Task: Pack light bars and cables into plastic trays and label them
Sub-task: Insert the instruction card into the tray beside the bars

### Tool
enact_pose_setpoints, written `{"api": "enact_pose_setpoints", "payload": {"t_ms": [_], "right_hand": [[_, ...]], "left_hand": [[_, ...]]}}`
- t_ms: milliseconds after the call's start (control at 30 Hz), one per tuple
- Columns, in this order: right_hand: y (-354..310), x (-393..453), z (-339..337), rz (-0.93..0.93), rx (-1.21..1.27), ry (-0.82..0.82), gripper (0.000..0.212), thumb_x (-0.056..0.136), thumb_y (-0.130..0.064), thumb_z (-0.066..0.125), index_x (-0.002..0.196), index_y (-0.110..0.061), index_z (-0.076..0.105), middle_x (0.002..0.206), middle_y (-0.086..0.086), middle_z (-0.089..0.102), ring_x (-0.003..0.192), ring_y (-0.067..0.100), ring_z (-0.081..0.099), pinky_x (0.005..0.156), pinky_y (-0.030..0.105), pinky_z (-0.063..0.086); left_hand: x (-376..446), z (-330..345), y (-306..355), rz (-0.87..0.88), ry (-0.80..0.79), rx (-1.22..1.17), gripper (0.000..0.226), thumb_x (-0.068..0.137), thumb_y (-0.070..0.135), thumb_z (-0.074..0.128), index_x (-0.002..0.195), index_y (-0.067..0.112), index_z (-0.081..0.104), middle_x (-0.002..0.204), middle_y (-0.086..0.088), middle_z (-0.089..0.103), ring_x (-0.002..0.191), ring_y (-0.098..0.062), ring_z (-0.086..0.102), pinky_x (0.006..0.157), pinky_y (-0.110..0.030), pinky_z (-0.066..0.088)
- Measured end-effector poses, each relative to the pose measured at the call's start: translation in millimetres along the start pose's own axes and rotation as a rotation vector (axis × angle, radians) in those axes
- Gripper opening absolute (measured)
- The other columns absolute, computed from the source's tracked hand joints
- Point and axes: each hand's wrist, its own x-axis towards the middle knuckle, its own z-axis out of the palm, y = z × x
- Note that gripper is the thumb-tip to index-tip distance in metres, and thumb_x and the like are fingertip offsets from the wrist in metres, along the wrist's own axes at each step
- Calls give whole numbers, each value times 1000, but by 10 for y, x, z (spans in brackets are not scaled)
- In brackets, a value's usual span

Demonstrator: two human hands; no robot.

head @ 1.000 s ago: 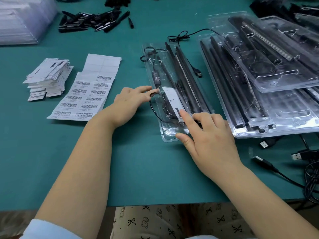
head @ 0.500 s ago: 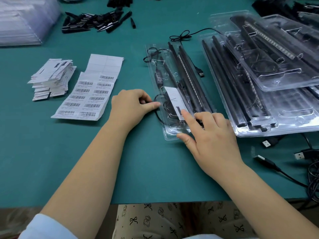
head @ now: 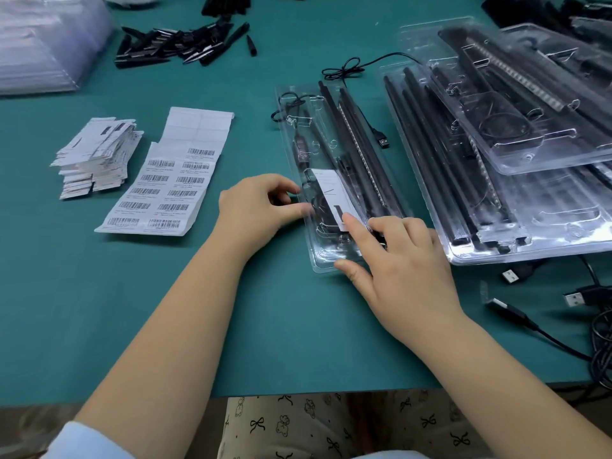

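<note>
head view: plastic tray (head: 331, 260) lies on green table (head: 99, 309), right of barcode sheet (head: 165, 190). my right hand (head: 404, 270) presses white label (head: 331, 197) with straight forefinger. my left hand (head: 255, 210), fingers curled, touches the tray's left edge; grip cannot be told.

Both hands on clear tray (head: 326, 260); right hand (head: 402, 273) fingers (head: 352, 223) press label (head: 331, 193).

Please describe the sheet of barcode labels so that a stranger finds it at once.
On the green table, look left of the left hand. The sheet of barcode labels lies flat there. Unlike the stack of small cards beside it, it is one long sheet.
</note>
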Motion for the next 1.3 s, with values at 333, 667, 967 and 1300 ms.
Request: {"api": "enact_pose_setpoints", "payload": {"t_ms": [333, 667, 967, 1300], "right_hand": [[28, -36, 10, 17, 17, -6, 42, 82, -35, 68, 119, -15, 66, 97, 12, 64, 86, 34, 59, 77, 35, 44], [26, -39, 6, 34, 13, -50, 47, 74, -34, 76, 117, -17, 68, 100, 10, 65, 88, 35, 59, 79, 34, 40], [49, -74, -71, 159, 324, -71, 23, 83, -14, 64, 104, -11, 74, 111, 10, 65, 107, 35, 55, 77, 33, 47], [-104, -273, -219, 117, 290, -206, 37, 80, -19, 62, 113, -2, 65, 123, 18, 57, 121, 38, 49, 107, 47, 35]], "left_hand": [[58, 11, 78, 427, 89, 483, 42, 81, 36, 70, 119, 21, 62, 117, -1, 61, 100, -33, 51, 89, -45, 41], [44, -108, 62, 501, -205, 500, 57, 85, -3, 49, 133, 27, 55, 144, 13, 45, 122, -19, 50, 97, -24, 33], [-93, -87, -66, 388, -93, 261, 38, 87, 23, 69, 124, 26, 63, 119, 11, 56, 112, -8, 51, 94, -7, 29], [-107, -77, 55, 602, -249, 451, 46, 92, 4, 56, 134, 24, 55, 144, 10, 42, 140, -26, 34, 109, -39, 33]]}}
